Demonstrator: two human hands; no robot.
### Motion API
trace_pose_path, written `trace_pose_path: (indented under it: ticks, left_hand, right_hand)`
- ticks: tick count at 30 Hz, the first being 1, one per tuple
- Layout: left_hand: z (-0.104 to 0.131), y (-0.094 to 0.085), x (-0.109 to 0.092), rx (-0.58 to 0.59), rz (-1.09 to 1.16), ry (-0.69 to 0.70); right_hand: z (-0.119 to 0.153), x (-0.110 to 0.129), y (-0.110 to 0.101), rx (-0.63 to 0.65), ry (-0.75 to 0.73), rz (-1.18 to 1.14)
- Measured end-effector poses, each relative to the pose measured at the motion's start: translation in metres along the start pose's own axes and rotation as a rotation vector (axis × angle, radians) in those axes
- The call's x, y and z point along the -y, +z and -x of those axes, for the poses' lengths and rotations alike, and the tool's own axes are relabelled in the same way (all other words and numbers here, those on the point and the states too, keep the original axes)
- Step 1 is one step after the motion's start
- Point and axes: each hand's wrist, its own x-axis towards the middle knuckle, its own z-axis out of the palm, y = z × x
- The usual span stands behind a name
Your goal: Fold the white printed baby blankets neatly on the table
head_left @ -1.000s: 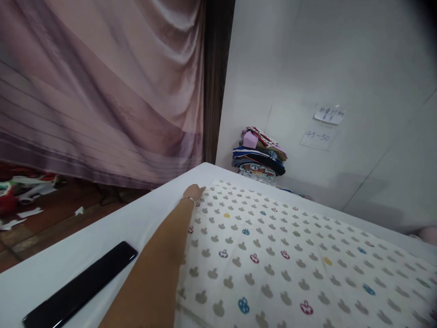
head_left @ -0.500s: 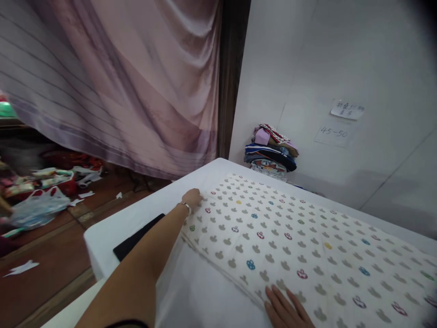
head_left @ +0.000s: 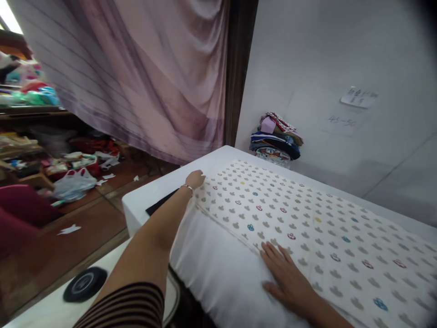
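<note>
left hand (head_left: pixel 196 179), middle: at the edge of the white cloth (head_left: pixel 273 200) with little colored shapes, grip hard to see | right hand (head_left: pixel 283 275), low middle: flat on the cloth's near edge | white table (head_left: pixel 215 159), middle: under the cloth | pink curtain (head_left: pixel 164 82), upper left | folded pile (head_left: pixel 276 139), right of middle

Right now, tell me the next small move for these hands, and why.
Probably sweep the right hand along the near edge of the printed cloth: it lies palm-down there, while the left hand is at the cloth's left edge.
</note>
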Motion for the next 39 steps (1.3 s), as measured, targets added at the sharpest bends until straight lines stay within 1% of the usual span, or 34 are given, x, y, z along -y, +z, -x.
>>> trace_pose_path:
  ticks: [3,6,8,10,12,13,16,19,23,27,31,34,39]
  left_hand:
    - [0.021,-0.011,0.018,0.036,0.014,0.045]
    - [0.052,-0.015,0.033,0.076,0.026,0.119]
    - [0.073,-0.01,0.039,0.097,0.026,0.184]
    - [0.09,-0.004,0.042,0.116,0.02,0.26]
    - [0.102,0.002,0.043,0.138,0.012,0.335]
    - [0.105,0.004,0.043,0.149,0.006,0.368]
    - [0.111,0.007,0.043,0.157,-0.026,0.439]
    - [0.112,0.005,0.042,0.148,-0.084,0.476]
    - [0.11,0.003,0.036,0.165,-0.138,0.492]
    - [0.107,0.0,0.031,0.166,-0.155,0.538]
    - [0.109,0.0,0.037,0.13,-0.186,0.581]
    - [0.114,0.001,0.043,0.108,-0.245,0.605]
    - [0.121,0.002,0.046,0.111,-0.268,0.63]
  right_hand:
    - [0.0,-0.002,0.0,0.016,0.005,-0.022]
    - [-0.004,-0.005,-0.003,0.012,0.033,-0.064]
    - [-0.009,-0.004,-0.006,-0.043,0.072,-0.077]
    - [-0.017,0.0,-0.011,-0.126,0.115,-0.075]
    - [-0.027,0.006,-0.016,-0.176,0.135,-0.07]
    - [-0.032,0.01,-0.017,-0.18,0.134,-0.064]
    - [-0.045,0.02,-0.019,-0.149,0.134,-0.025]
    - [-0.05,0.026,-0.019,-0.135,0.167,-0.007]
    - [-0.052,0.024,-0.02,-0.135,0.174,-0.064]
    - [-0.052,0.02,-0.018,-0.149,0.169,-0.074]
    - [-0.05,0.018,-0.01,-0.164,0.134,-0.012]
    - [-0.049,0.019,-0.006,-0.153,0.13,0.05]
    - [-0.047,0.027,-0.008,-0.154,0.092,0.112]
